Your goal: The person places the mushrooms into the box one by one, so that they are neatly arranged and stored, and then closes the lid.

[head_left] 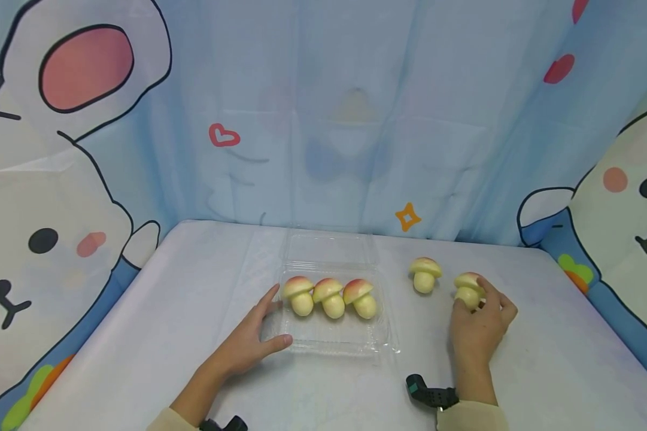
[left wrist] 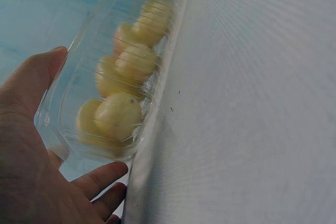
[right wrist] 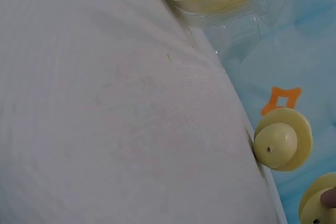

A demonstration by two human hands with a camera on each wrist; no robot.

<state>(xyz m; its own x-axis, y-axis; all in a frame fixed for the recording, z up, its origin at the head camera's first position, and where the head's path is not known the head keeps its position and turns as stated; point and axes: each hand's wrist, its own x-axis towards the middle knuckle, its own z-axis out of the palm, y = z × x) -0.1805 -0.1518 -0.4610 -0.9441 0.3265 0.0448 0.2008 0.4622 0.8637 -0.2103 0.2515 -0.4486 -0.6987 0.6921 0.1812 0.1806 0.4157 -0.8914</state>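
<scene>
A clear plastic clamshell box (head_left: 334,344) lies with its lid (head_left: 331,246) folded back. Three toy mushrooms with red-and-yellow caps sit in a row inside: the left one (head_left: 301,302), the middle one (head_left: 333,305) and the right one (head_left: 365,305). My left hand (head_left: 245,344) rests at the box's left side, thumb and fingers spread along it; the left wrist view shows the hand (left wrist: 31,145) around the box's end. To the right, my right hand (head_left: 479,323) pinches another toy mushroom (head_left: 467,293) at the table surface. One more toy mushroom (head_left: 424,275) stands between that hand and the box.
A white cloth covers the table (head_left: 560,335). Behind it hangs a blue curtain (head_left: 328,120) printed with cartoon animals. Black straps are on both wrists; the right strap (head_left: 433,395) shows near the table's front.
</scene>
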